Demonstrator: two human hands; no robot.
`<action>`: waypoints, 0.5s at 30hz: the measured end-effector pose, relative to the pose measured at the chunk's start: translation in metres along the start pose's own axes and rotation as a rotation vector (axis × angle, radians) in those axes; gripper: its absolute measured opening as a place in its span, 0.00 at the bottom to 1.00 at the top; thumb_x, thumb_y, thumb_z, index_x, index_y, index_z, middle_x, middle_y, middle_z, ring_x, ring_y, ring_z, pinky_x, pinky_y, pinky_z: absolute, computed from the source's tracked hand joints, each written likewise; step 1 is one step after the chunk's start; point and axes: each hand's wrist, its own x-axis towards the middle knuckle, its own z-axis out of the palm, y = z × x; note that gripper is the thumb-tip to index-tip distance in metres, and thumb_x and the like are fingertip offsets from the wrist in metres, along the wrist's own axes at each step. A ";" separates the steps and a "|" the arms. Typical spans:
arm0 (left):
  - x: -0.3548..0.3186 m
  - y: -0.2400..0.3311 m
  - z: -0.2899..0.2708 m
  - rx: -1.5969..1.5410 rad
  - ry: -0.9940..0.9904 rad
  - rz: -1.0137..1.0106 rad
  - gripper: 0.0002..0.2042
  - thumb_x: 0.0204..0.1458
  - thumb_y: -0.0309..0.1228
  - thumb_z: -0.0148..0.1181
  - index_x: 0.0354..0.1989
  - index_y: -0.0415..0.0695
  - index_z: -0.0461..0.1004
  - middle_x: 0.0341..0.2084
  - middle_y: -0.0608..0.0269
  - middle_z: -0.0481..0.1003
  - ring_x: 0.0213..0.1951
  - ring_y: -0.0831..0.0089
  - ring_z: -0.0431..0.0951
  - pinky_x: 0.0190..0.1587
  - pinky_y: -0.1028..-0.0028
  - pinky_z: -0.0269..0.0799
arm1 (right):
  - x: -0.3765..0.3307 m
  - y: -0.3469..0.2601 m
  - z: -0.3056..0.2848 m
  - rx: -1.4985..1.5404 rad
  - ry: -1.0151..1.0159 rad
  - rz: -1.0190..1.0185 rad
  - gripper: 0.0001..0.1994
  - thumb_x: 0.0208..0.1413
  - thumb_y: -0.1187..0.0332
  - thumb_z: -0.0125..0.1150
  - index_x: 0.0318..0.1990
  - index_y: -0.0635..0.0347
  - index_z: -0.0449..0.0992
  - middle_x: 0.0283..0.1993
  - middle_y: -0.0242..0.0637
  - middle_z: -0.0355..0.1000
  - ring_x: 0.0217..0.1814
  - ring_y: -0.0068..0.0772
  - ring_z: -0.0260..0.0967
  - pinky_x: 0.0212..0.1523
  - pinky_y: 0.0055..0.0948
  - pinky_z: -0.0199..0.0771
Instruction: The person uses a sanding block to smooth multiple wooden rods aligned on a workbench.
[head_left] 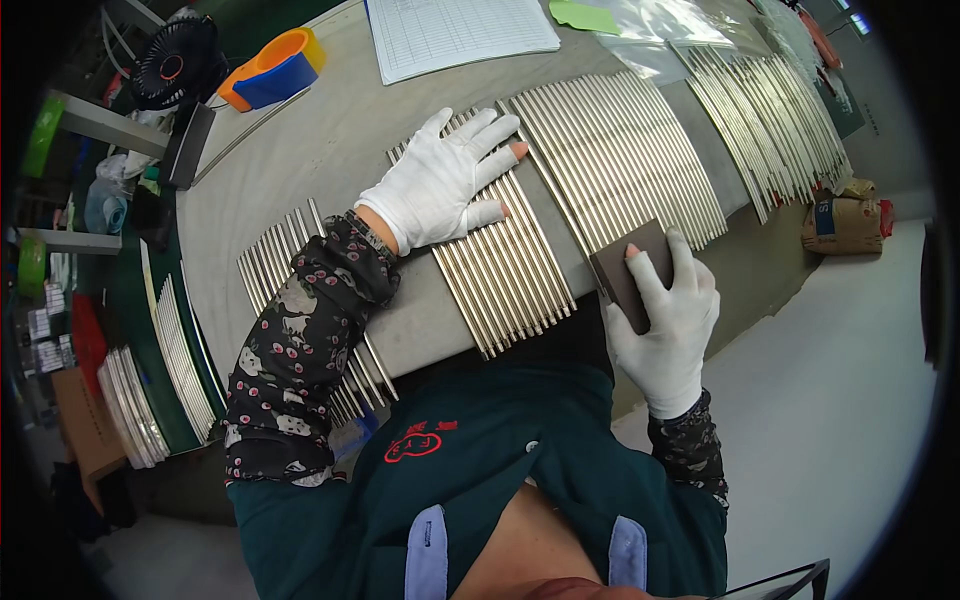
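Grey worktable (320, 140), pale floor (820, 370)

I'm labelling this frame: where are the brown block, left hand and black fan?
Brown block (617, 277): head view, exposed flat face.
Left hand (430, 190): head view, its gloved back.
Black fan (172, 67): head view, centre of its front.

The metal rods (620, 150) are smooth and glossy, the tabletop (330, 145) matt. The gloves (425, 185) and sleeves (300, 350) are matt cloth. The block (622, 280) looks matt, perhaps slightly rough. The paper (460, 38) is matt, the plastic film (655, 45) glossy.
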 end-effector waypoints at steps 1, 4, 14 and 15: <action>0.002 0.000 0.000 0.007 -0.015 -0.002 0.34 0.59 0.60 0.39 0.67 0.49 0.59 0.67 0.50 0.57 0.67 0.50 0.57 0.66 0.46 0.50 | 0.003 0.000 0.001 -0.003 0.005 0.003 0.31 0.34 0.65 0.70 0.54 0.47 0.74 0.63 0.52 0.60 0.55 0.48 0.63 0.48 0.42 0.62; 0.005 0.000 0.002 0.013 0.008 0.010 0.34 0.59 0.60 0.39 0.66 0.49 0.60 0.66 0.50 0.58 0.66 0.50 0.58 0.66 0.46 0.51 | 0.019 -0.004 0.009 -0.053 -0.019 0.002 0.29 0.36 0.63 0.70 0.53 0.49 0.75 0.62 0.53 0.61 0.54 0.49 0.64 0.47 0.42 0.64; 0.013 0.003 -0.002 -0.051 0.010 -0.002 0.33 0.55 0.56 0.49 0.64 0.48 0.63 0.66 0.52 0.58 0.67 0.52 0.58 0.66 0.44 0.51 | 0.092 -0.024 0.041 -0.132 -0.022 -0.073 0.24 0.43 0.61 0.67 0.51 0.52 0.75 0.54 0.55 0.66 0.43 0.47 0.69 0.36 0.40 0.70; 0.011 0.003 -0.003 -0.071 0.013 -0.012 0.33 0.55 0.55 0.50 0.64 0.47 0.63 0.66 0.53 0.58 0.67 0.52 0.58 0.66 0.45 0.50 | 0.086 -0.022 0.036 -0.124 -0.055 -0.092 0.24 0.42 0.61 0.67 0.51 0.52 0.75 0.54 0.55 0.66 0.42 0.47 0.69 0.35 0.40 0.70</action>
